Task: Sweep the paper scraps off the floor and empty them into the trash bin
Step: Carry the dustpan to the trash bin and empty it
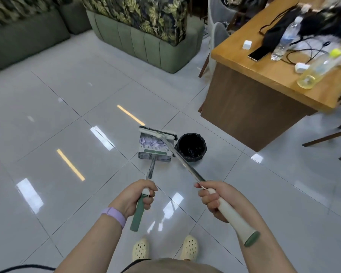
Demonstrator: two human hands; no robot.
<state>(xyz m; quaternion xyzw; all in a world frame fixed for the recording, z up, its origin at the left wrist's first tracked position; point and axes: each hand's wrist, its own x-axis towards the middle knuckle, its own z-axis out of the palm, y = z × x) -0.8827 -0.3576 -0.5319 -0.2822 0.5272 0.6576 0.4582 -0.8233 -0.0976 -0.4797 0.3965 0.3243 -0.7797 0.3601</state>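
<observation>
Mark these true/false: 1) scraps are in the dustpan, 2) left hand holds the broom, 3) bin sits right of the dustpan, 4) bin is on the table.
1) True: paper scraps lie in the dustpan.
2) False: the left hand grips the dustpan's handle; the right hand grips the broom.
3) True: the trash bin stands just right of the dustpan.
4) False: the bin is on the floor, beside the table.
</observation>
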